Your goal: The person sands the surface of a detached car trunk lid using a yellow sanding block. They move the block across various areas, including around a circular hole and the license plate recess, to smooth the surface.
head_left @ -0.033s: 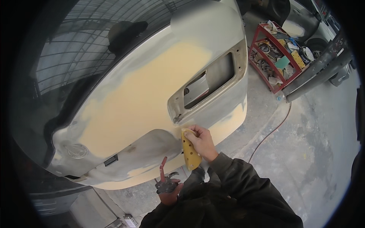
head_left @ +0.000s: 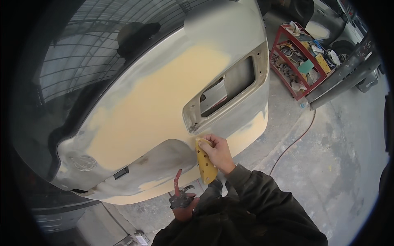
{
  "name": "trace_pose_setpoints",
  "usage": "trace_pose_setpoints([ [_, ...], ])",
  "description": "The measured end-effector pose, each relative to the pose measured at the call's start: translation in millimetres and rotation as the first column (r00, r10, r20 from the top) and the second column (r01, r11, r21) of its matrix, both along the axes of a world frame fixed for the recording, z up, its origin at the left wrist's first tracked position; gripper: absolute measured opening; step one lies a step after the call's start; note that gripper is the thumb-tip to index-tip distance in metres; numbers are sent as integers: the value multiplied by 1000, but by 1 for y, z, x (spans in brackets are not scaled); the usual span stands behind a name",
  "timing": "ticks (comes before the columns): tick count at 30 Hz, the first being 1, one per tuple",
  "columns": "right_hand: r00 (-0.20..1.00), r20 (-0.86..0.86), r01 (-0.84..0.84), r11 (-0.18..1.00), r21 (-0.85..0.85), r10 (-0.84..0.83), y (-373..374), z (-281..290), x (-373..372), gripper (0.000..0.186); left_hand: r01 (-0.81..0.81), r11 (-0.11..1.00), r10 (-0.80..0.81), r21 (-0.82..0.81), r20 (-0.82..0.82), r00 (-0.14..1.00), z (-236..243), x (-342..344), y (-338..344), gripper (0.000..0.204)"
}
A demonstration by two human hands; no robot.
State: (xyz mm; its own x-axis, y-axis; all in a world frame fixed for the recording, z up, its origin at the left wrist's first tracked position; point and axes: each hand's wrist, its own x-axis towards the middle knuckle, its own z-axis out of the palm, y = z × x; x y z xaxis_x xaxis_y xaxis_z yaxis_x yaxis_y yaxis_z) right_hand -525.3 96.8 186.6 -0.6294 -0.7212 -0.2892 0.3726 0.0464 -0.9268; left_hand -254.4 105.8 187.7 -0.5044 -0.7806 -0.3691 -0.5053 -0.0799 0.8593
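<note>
My right hand (head_left: 221, 153) pinches a yellow sanding disc (head_left: 207, 167) with several round holes. The disc is bent into a curve and hangs down, its upper end close to the tailgate. Below and to the left, my left hand (head_left: 185, 208) is closed around a dark hand tool (head_left: 182, 199) with a bent red piece (head_left: 177, 182) sticking up; its exact kind does not show. In front of me is the car tailgate (head_left: 176, 153), with a large pale yellow filler patch (head_left: 147, 98) and sanded grey areas. Whether the disc touches the panel, I cannot tell.
An opening (head_left: 227, 92) for a lamp shows in the tailgate's right side. The dark rear window (head_left: 86, 61) lies beyond. At the far right stands a red cart (head_left: 283, 76) full of supplies, beside grey posts (head_left: 342, 84). A red hose (head_left: 292, 143) runs over the floor.
</note>
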Motion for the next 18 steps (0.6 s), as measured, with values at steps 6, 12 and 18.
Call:
trace_pose_setpoints([
  [6, 981, -181, 94, 982, 163, -64, -21, 30, -5, 26, 2, 1000, -1, -29, 12, 1000, -6, 8, -6, 60],
  [12, 666, -725, 357, 928, 106, -174, -36, 19, 8, 26, 75, 985, -71, -154, 32, 997, 0, -2, -12, 20],
  [18, 947, 278, 139, 986, 91, -159, -39, 17, 3, 21, 148, 966, -148, -212, 15, 989, -4, -5, -19, 16],
])
